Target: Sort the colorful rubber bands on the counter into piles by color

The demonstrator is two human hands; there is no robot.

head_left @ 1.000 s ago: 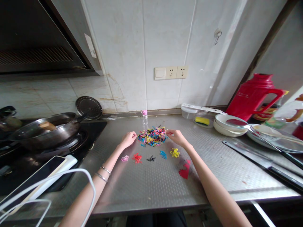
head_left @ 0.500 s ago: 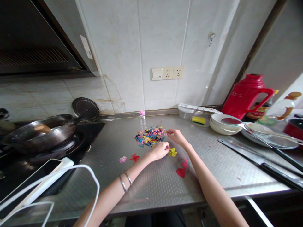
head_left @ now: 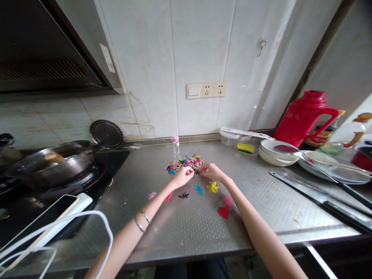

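Observation:
A mixed pile of small coloured rubber bands (head_left: 186,162) lies on the steel counter. At its front edge my left hand (head_left: 181,176) has its fingers pinched together, covering part of the pile. My right hand (head_left: 212,172) is pinched too, at the pile's right edge; whatever is between the fingertips of either hand is too small to make out. Nearer me, small single-colour groups sit in a row: pink bands (head_left: 151,195), red bands (head_left: 168,197) partly behind my left forearm, black bands (head_left: 183,195), blue bands (head_left: 198,190) and yellow bands (head_left: 212,187).
Behind the pile stands a small clear bottle (head_left: 176,146) with a pink cap. Red heart-shaped pieces (head_left: 223,211) lie by my right forearm. A wok (head_left: 49,162) rests on the stove at left; bowls (head_left: 276,157), a knife (head_left: 302,192) and a red thermos (head_left: 302,120) are at right.
My left hand has moved left and up from beside the yellow bands to the pile's front edge, uncovering the blue and black groups. My right hand has shifted slightly down.

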